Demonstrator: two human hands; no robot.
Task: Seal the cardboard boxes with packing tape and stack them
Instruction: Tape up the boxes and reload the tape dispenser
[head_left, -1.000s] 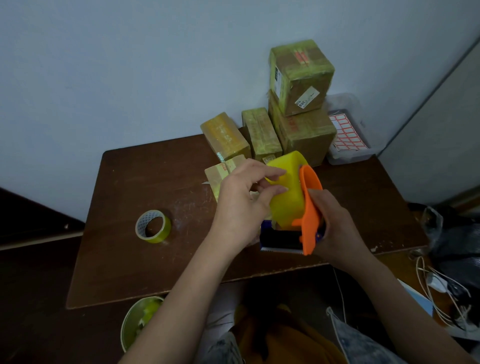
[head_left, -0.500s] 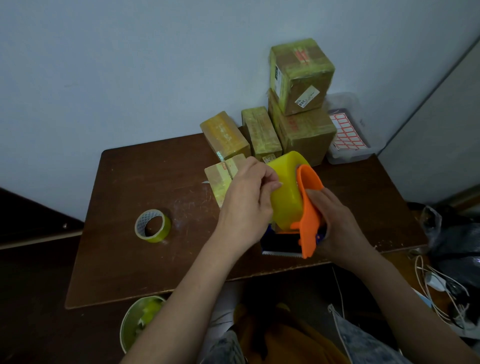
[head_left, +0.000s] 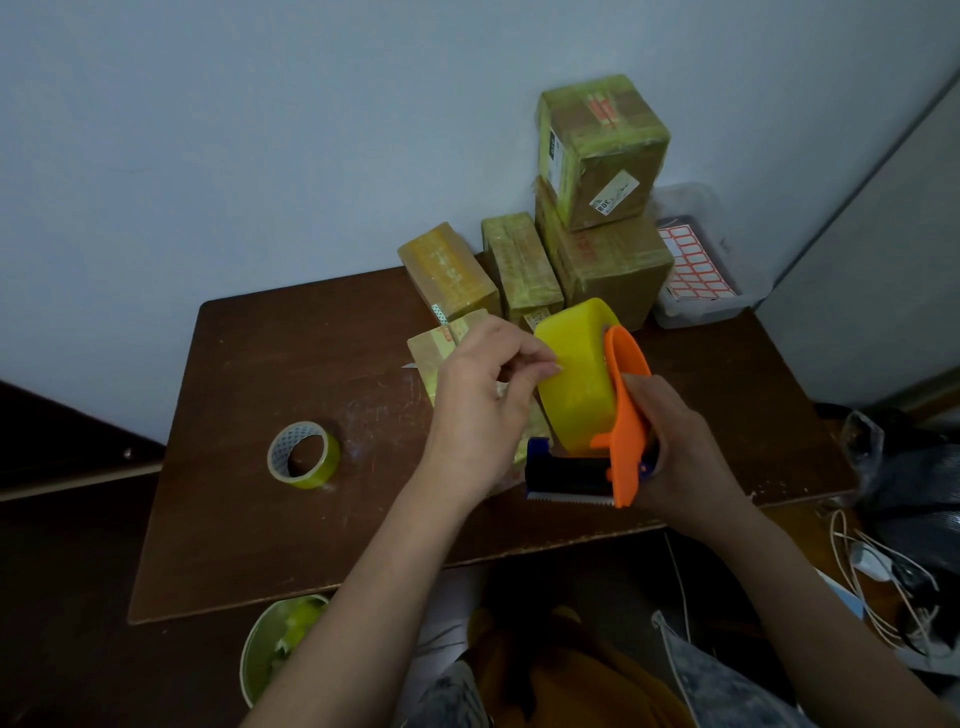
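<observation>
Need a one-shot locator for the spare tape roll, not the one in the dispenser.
Start at the dark brown wooden table and look at its left half, away from the stacked cardboard boxes. The small yellow-green roll of clear tape lies there alone; unlike the big yellow roll in the orange dispenser, no hand touches it.

One head-worn wide-angle camera looks forward and steeply down from above the person's lap. It faces the dark brown wooden counter (head_left: 322, 358) and the pale wall behind, with both forearms close beneath the lens.
</observation>
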